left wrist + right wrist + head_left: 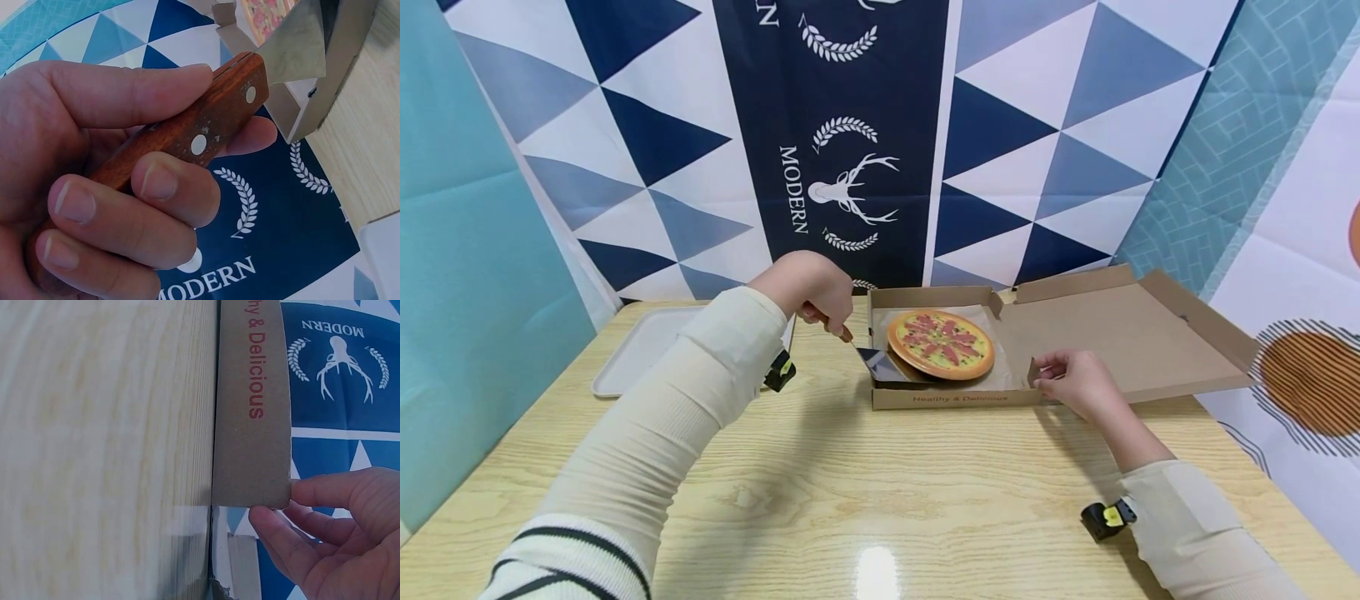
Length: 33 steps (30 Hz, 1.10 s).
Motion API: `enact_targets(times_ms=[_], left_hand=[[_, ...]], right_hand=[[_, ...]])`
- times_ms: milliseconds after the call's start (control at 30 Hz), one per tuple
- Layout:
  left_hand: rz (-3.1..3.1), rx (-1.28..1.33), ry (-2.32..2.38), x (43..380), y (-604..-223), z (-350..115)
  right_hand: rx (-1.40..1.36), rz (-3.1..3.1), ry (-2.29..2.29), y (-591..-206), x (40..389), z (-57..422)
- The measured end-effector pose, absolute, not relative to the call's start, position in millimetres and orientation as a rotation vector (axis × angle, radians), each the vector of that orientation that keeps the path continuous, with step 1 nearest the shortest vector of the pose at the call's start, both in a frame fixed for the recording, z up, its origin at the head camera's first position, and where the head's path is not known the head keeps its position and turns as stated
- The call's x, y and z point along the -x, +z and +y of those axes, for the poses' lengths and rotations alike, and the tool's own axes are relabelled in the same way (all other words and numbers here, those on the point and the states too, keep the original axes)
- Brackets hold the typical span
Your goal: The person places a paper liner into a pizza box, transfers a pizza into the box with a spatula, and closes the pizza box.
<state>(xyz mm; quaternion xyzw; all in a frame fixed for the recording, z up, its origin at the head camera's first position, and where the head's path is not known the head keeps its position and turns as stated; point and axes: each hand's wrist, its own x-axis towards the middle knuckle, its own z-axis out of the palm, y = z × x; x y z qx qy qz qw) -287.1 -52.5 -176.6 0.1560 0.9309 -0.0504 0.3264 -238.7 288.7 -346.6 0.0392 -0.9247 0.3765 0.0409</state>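
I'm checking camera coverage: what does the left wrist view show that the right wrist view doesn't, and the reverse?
Only left wrist: the left hand gripping a spatula, parts of the pizza and white tray.
Only right wrist: the right hand pinching the pizza box at a corner, and red lettering ending in "Delicious".
Both: the pizza box, the table and the "MODERN" wall cloth.

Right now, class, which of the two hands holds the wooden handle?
The left hand, curled around the wooden handle; the right hand instead pinches a corner of the pizza box.

Rd pizza [942,343] in open box [895,400], spatula [882,365] @ edge.
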Motion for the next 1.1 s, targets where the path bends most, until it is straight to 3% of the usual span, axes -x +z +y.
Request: enact_targets(times_ms=[1100], left_hand=[[2.387,-0.295,-0.215,280,-153,-45]], right_hand=[[-0.132,-2.835,1.134,-345,237,289]])
